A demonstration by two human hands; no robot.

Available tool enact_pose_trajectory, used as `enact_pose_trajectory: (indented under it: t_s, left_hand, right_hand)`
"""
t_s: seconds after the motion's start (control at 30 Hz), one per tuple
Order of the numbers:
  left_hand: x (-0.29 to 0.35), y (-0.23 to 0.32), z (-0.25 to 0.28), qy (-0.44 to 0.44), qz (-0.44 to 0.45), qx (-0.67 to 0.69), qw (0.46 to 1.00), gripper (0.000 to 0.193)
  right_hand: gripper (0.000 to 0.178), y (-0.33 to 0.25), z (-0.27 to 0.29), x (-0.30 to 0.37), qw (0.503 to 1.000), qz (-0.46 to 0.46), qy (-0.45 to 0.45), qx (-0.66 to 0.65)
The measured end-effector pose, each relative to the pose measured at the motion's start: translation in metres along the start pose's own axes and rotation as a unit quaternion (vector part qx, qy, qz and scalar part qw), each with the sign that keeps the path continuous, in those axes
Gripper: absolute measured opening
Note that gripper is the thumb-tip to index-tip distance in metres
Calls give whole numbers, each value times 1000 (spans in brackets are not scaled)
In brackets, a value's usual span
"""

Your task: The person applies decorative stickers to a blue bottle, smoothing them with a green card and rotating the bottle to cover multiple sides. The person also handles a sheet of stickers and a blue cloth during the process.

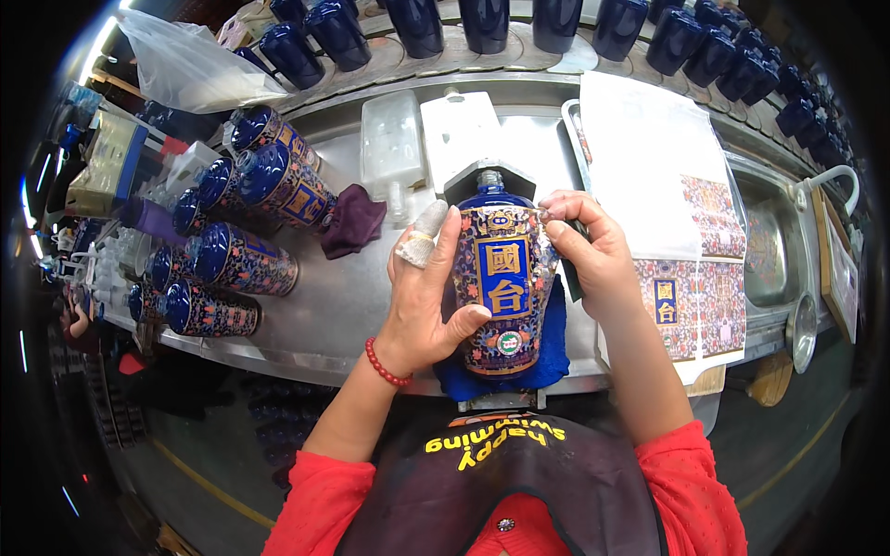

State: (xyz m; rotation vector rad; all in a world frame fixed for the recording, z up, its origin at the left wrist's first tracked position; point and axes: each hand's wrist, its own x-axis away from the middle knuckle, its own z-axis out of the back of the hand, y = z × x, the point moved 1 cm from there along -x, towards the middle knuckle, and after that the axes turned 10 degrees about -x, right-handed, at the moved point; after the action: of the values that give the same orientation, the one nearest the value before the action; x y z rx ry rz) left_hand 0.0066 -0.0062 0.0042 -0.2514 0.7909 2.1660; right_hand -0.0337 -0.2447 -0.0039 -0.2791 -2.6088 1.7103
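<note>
A dark blue ceramic bottle, covered in a multicoloured floral pattern with a blue and gold front panel, lies tilted in front of me, neck away. My left hand grips its left side, thumb on the front; one finger wears a pale cot and another a whitish wrap. At the bottle's right shoulder, my right hand pinches thumb and forefinger at the pattern's edge. A dark flat piece is tucked in that hand, partly hidden by the fingers. Under the bottle is a blue cloth.
Several patterned bottles stand at left by a dark purple cloth. Printed floral sheets with white paper lie at right, before a metal sink. A clear plastic box sits behind. Plain blue bottles line a conveyor.
</note>
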Motion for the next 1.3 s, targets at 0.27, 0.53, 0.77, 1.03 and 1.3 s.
enact_pose_trajectory:
  t_s: [0.27, 0.53, 0.77, 1.03, 1.3]
  left_hand:
    - [3, -1, 4, 3, 5, 6, 1000, 101]
    - [0, -3, 5, 15, -16, 2, 1000, 99]
    - [-2, -3, 4, 13, -27, -7, 1000, 97]
    - [-3, -5, 4, 3, -17, 5, 1000, 99]
    - [0, -5, 2, 15, -28, -6, 999, 96]
  right_hand:
    - [12, -4, -6, -7, 999, -42, 5, -31]
    - [8, -13, -10, -7, 1000, 14, 10, 21]
    - [8, -8, -10, -16, 1000, 1, 5, 29]
    - [10, 0, -7, -23, 998, 22, 14, 58]
    - [42, -26, -21, 19, 870, 257, -53, 417]
